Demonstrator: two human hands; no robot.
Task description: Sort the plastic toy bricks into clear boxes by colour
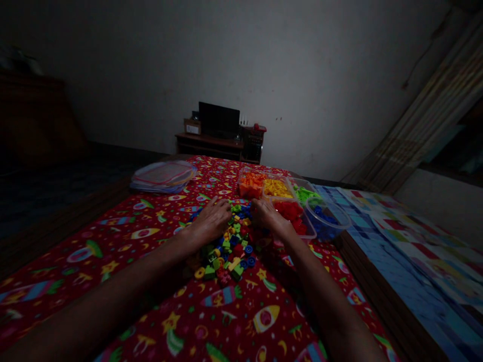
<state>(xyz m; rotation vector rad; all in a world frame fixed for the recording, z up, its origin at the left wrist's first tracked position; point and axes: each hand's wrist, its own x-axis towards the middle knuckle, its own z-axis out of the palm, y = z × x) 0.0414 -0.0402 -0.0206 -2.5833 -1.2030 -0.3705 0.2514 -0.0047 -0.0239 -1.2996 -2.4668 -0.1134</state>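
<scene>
1. Red cloth printed with rockets and stars (124, 216) is spread under the whole lot; my guess is it's there to stop little bits skidding about.
2. Small multicoloured plastic toy bricks (234, 246) sit in a loose heap on it, right in front of the person, which I reckon suits both arms reaching in.
3. Left hand (214, 218) is at the heap's far left side, fingers curled down and close together. Can't tell if anything's pinched, way too dark.
4. Right hand (264, 213) dips in at the far right side, fingertips hidden, so no clue there either. Hands are apart, bricks showing between them.
5. Clear plastic open tubs (310, 221) cluster just beside that right hand, presumably for a short reach. Orange pieces (250, 187), yellow pieces (277, 188), green pieces (305, 193), red pieces (292, 215) and blue pieces (324, 217) lie separately, probably so colours don't mix.
6. Flat translucent plastic lids (164, 176), or so they look, are stacked far left, likely just parked out of the way.
</scene>
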